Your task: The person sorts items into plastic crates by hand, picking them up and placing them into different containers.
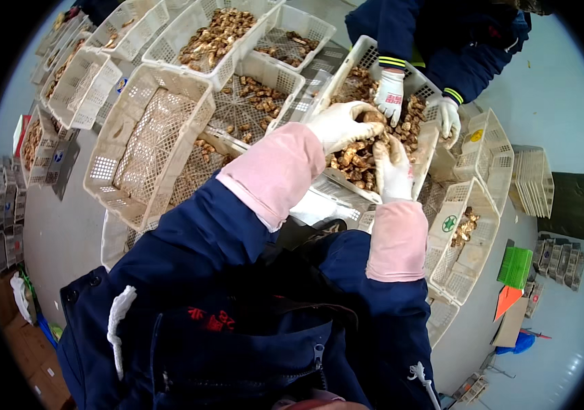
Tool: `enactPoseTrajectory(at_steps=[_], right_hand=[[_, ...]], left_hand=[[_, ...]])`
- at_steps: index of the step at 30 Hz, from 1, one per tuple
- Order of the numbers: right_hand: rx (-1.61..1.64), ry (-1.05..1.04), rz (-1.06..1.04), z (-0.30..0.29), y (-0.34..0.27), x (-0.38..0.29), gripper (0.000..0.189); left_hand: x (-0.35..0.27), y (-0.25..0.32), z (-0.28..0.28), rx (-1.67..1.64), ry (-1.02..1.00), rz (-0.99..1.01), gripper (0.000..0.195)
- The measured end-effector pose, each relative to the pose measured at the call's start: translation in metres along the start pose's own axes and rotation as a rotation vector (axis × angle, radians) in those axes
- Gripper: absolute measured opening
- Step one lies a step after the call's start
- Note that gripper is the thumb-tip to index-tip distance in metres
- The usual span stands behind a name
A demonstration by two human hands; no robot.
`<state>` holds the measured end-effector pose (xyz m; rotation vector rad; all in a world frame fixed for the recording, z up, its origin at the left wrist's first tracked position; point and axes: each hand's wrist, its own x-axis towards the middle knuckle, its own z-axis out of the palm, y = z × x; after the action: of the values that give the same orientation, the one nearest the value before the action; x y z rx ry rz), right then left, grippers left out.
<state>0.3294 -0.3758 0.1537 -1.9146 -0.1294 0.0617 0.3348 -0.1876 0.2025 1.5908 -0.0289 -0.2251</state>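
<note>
Both my hands wear white gloves below pink cuffs, over a white plastic crate [428,169] of brown mushrooms [356,166]. My left hand [346,123] has its fingers and thumb closed around a brown mushroom [372,118]. Just right of it, my right hand [393,166] points upward with its fingertips at the lower part of that mushroom or a piece beside it; whether it grips anything is hidden. Across the crate, a co-worker's gloved hand [389,95] reaches into the same mushrooms, and the co-worker's other gloved hand [449,122] is at the crate's right edge.
A crate with bare mesh bottom [148,148] stands at the left. Behind it are crates with mushrooms, one heaped [217,38]. On the right, a crate [469,261] holds a small cluster of mushrooms, near nested crates [533,182] and a green stack [515,266] on the floor.
</note>
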Motion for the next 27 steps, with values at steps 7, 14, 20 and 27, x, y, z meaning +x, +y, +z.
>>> enactPoseTrajectory(at_steps=[7,14,20,27], right_hand=[[0.277,0.033,0.115,0.0,-0.023,-0.001,0.04],[0.272,-0.011,-0.071,0.013,0.004,0.008,0.047],[-0.078,0.041,-0.191,0.004,0.009,0.01,0.049],[-0.189,0.024,-0.256,-0.005,-0.013,0.004,0.05]], left_hand=[[0.0,-0.009,-0.002,-0.404,-0.146,0.015,0.061],[0.004,-0.019,-0.014,-0.425,-0.17,0.075,0.058],[0.003,-0.018,-0.012,-0.407,-0.171,0.034,0.053],[-0.002,-0.01,-0.004,-0.356,-0.111,0.08,0.058]])
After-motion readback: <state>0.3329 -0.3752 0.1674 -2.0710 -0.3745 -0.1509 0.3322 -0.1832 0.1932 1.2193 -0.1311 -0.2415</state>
